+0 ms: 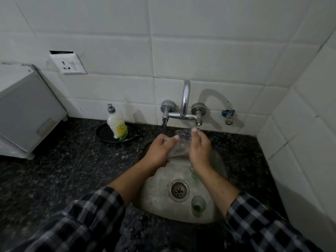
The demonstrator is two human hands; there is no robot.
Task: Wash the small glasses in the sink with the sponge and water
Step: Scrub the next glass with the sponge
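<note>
One soap bottle (pixel 117 122) stood in a black dish (pixel 103 132) at the left. Next, the left hand (pixel 160 150) curled round a clear glass (pixel 180 140), gripping its side above the sink (pixel 156 200), under the tap (pixel 185 99). The right hand (pixel 199 148) pinched the rim, fingers narrowly closed. In the basin stood a green glass (pixel 194 172) by the right wrist and a second green glass (pixel 198 206) beside the drain (pixel 179 190).

Black speckled counter (pixel 54 179), white tiles (pixel 200 51), plaid sleeves (pixel 87 219), green-tinted glass (pixel 198 206)
</note>
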